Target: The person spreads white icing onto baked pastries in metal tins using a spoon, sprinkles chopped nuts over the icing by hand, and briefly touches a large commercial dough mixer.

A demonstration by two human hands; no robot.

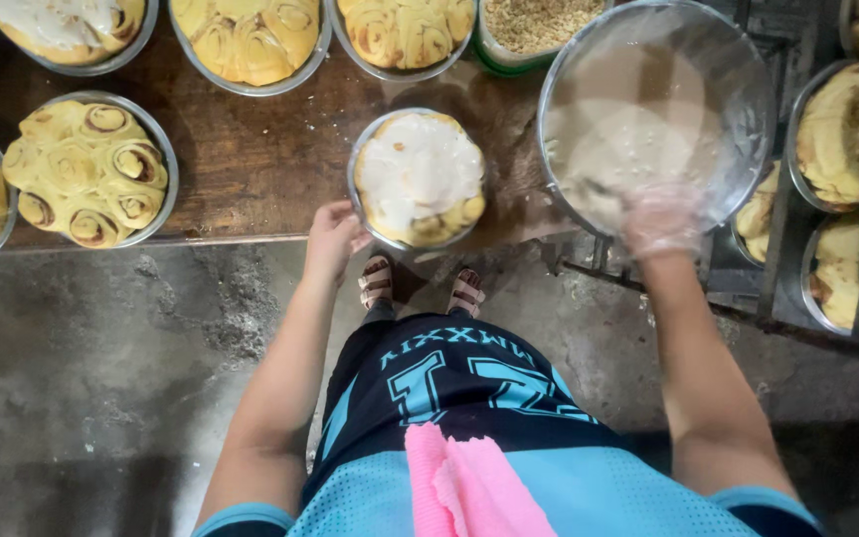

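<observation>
Far left, pans of rolls sit along the wooden table (251, 159); an unglazed pan of swirled rolls (88, 169) lies close to the table's front edge, with bare wood between it and the next pan to the right. Below the edge, open concrete floor (101, 378) on the left side.

Left hand (335, 237) at the table's front edge, fingers curled against the left rim of a round foil pan of rolls (420, 179). Grip looks light; whether the fingers clamp the rim or only steady it, cannot tell. The pan overhangs the table edge slightly. Its rolls are mostly covered in white icing, spread thick across the top, with golden crust bare along the lower right.

Right of it, a large metal bowl (738, 119), smeared inside with pale icing, tilted toward the person. Right hand (661, 217), in a thin clear glove, is blurred at the bowl's lower rim; fingers appear bent into the icing, exact pose unclear.

Far right, more pans of plain rolls (847, 129) on a dark rack, packed close.
</observation>
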